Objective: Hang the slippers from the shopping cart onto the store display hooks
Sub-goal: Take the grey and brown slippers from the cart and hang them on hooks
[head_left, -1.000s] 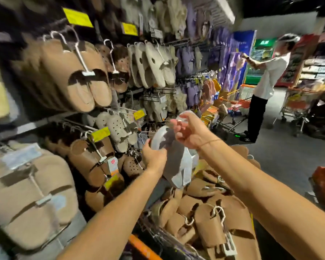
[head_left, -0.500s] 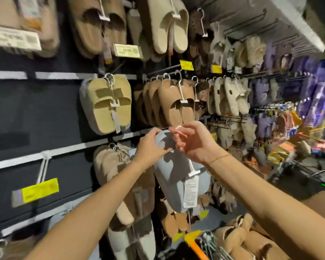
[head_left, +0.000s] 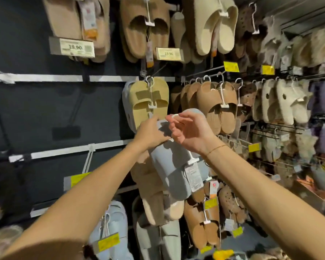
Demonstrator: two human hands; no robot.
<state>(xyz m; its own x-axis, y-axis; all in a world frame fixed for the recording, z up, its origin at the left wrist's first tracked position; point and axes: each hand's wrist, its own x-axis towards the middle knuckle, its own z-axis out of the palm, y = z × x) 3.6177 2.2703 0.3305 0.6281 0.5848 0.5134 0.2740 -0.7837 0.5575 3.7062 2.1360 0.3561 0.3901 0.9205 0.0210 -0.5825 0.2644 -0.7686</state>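
A pair of pale grey-blue slippers [head_left: 172,167] on a white plastic hanger hangs in front of the display wall, with a paper tag at its lower right. My left hand [head_left: 151,132] grips the top of the pair from the left. My right hand [head_left: 189,131] pinches the white hanger hook [head_left: 174,115] at the top. Just above and left of both hands, a yellow pair of slippers [head_left: 148,99] hangs on a display hook [head_left: 148,78], with a grey pair behind it. The shopping cart is out of view.
Rows of hanging slippers cover the wall: tan and cream pairs [head_left: 213,25] above, brown pairs [head_left: 217,102] to the right, beige [head_left: 154,184] and light blue pairs [head_left: 111,222] below. Price labels [head_left: 77,47] stick out on hook ends. A bare dark panel [head_left: 45,109] fills the left.
My view swung from the cart and aisle up to the display wall. Both hands carried the grey-blue pair up and left, close under the hook with the yellow pair.
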